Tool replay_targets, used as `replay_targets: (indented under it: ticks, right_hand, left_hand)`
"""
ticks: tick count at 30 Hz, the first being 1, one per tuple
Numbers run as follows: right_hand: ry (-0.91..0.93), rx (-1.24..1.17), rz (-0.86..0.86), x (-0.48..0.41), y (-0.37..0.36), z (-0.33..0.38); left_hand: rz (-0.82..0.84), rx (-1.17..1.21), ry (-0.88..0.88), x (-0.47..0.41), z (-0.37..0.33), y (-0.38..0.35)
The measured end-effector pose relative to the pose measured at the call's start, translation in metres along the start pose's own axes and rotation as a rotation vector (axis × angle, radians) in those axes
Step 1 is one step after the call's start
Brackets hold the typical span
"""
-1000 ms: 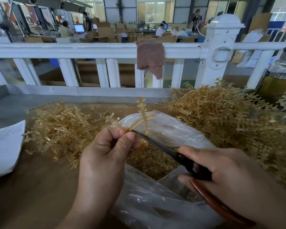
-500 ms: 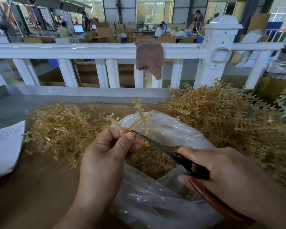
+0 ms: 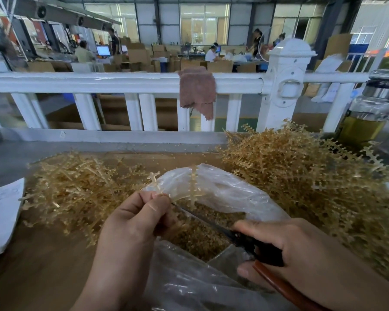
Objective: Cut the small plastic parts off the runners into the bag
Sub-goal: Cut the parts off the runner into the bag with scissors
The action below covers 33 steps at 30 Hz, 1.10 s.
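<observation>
Amber plastic runners [image 3: 301, 176] heaped beside a clear bag [image 3: 229, 191] holding cut parts [image 3: 202, 239]; over its mouth the right hand [image 3: 301, 248] grips red-handled scissors [image 3: 263, 252], the left hand [image 3: 130, 225] pinches one runner [image 3: 193, 182]. Writing on the paper sheet [image 3: 0, 209] is unreadable.

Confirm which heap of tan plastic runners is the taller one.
The heap of tan plastic runners on the right, beside the glass bottle of yellow liquid; the left heap lies lower and flatter.

Tips of scissors [image 3: 213, 224] behind left hand [image 3: 133, 227], paper [image 3: 0, 212] beyond left edge.
</observation>
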State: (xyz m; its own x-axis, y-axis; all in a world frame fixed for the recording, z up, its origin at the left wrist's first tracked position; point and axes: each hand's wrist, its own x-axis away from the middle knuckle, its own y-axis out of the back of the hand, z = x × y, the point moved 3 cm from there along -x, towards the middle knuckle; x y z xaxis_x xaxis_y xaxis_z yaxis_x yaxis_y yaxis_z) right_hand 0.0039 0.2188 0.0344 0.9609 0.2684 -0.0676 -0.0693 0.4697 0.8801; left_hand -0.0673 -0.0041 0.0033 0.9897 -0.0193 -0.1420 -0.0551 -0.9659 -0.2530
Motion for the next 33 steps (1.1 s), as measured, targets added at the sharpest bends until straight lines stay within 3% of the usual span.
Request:
replay_targets:
  ticks: [9,16,26,33]
  right_hand:
    - [0.044,-0.146,-0.038,0.000,-0.001,0.001]
    - [0.075,-0.044,-0.173,0.003,-0.002,0.008]
    - [-0.025,0.027,-0.044,0.002,0.005,0.008]
    - [-0.014,0.131,-0.086,0.005,0.000,0.012]
  left_hand:
    - [-0.006,0.221,0.081,-0.007,0.003,-0.003]
    - [-0.023,0.226,0.068,-0.006,0.005,-0.011]
    - [0.089,0.288,0.082,-0.002,-0.002,-0.012]
    - [0.103,0.326,0.090,0.001,-0.002,-0.010]
